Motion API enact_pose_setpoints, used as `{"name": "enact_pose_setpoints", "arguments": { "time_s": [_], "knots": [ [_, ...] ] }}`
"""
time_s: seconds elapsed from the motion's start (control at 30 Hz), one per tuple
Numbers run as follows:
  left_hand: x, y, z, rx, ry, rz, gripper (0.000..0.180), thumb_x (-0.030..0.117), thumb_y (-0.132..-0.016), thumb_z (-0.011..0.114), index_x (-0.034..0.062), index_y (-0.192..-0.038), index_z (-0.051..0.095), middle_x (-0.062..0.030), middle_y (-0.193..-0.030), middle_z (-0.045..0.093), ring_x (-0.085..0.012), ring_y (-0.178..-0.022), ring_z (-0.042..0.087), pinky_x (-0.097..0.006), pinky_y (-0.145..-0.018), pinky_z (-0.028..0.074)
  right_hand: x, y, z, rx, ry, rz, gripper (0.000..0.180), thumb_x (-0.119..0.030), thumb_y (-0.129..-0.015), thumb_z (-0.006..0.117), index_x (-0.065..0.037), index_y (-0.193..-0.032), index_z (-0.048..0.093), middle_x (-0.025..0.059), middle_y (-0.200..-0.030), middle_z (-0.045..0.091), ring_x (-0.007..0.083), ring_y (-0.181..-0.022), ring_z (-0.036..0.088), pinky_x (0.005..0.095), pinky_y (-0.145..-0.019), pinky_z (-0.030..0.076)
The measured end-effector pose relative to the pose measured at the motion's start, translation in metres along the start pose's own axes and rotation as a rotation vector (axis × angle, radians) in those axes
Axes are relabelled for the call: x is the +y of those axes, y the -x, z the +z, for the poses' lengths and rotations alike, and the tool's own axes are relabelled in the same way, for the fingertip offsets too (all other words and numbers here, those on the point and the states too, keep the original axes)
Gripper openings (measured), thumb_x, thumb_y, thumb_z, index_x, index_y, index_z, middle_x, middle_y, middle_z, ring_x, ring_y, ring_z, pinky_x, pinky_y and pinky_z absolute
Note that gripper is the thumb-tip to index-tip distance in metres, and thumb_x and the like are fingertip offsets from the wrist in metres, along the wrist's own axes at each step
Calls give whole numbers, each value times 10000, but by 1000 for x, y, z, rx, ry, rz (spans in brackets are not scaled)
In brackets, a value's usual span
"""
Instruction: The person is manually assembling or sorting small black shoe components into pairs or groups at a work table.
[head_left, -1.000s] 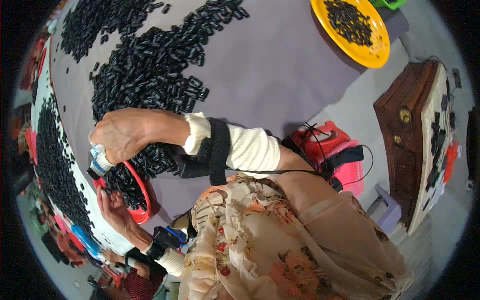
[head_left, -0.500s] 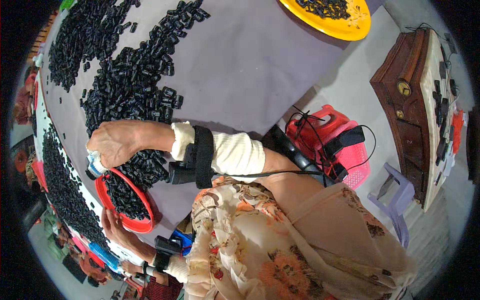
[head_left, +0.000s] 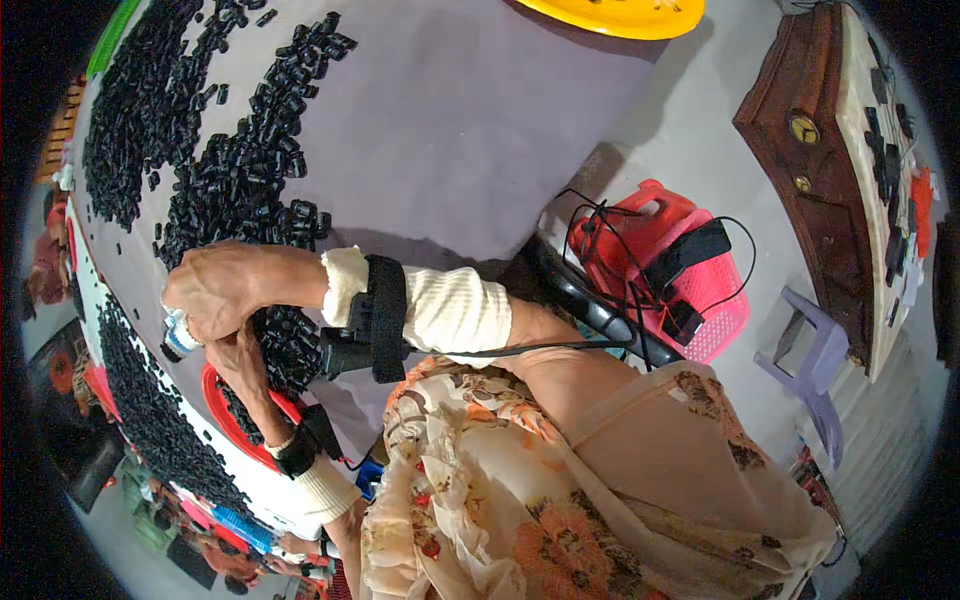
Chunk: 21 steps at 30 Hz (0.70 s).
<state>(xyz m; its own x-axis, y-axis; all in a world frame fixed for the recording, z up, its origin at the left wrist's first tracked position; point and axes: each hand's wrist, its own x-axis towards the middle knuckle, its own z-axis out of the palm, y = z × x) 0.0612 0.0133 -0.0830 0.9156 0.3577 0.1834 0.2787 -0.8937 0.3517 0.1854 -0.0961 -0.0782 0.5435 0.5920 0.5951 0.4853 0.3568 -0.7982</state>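
Note:
My right hand (head_left: 215,285) is curled into a fist over the near left part of the table. A small white-and-blue striped thing (head_left: 180,335) shows below its knuckles; whether it is gripped or wrapped round a finger, I cannot tell. Close against it from below is my left hand (head_left: 238,365), its fingertips hidden behind the right hand. Under the left wrist sits a red basin (head_left: 212,400) with small black pieces in it. A pile of short black cylindrical plastic pieces (head_left: 235,190) stretches over the table beyond my right hand.
More black pieces (head_left: 140,120) lie at the far left and on a white surface (head_left: 285,495). A yellow tray (head_left: 620,22) rests at the table's far edge. Right of the table are a pink basket (head_left: 715,335) with black cables, a lilac stool (head_left: 815,350) and a wooden cabinet (head_left: 800,180).
My left hand has risen from the basin's rim to meet the right hand. The right hand stays closed. The whole view has shifted a little, and the yellow tray is now mostly cut off.

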Motion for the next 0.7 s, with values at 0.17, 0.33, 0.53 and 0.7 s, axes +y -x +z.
{"name": "enact_pose_setpoints", "arguments": {
  "time_s": [0.17,0.33,0.53,0.7],
  "knots": [
    [11,-4,3,13,0,4,230,151,-832,569,-66,-776,520,-193,-668,556,-233,-568,504,-330,-534,406,-6,9,-17,-88,24,114,283,-297,-622,613,-46,-702,510,118,-744,554,318,-750,530,405,-662,430],
    [0,-4,-1,-67,-171,101,216,152,-829,582,-60,-831,541,-180,-688,585,-250,-600,534,-335,-570,424,-2,3,-3,-30,-8,26,291,-299,-617,599,-40,-736,539,134,-763,562,326,-744,544,397,-665,443],
    [5,-4,10,-36,-7,82,199,139,-826,585,-52,-869,553,-168,-714,599,-249,-639,554,-324,-604,433,-10,-2,-10,-51,64,62,290,-264,-591,576,-21,-747,593,165,-770,587,346,-757,579,422,-645,465],
    [15,-5,9,-10,136,54,192,126,-823,587,-45,-907,564,-155,-740,614,-249,-678,575,-313,-637,441,-5,-3,-14,57,9,-29,266,-248,-601,563,-14,-725,587,167,-756,585,344,-747,580,421,-663,469]
  ]
}}
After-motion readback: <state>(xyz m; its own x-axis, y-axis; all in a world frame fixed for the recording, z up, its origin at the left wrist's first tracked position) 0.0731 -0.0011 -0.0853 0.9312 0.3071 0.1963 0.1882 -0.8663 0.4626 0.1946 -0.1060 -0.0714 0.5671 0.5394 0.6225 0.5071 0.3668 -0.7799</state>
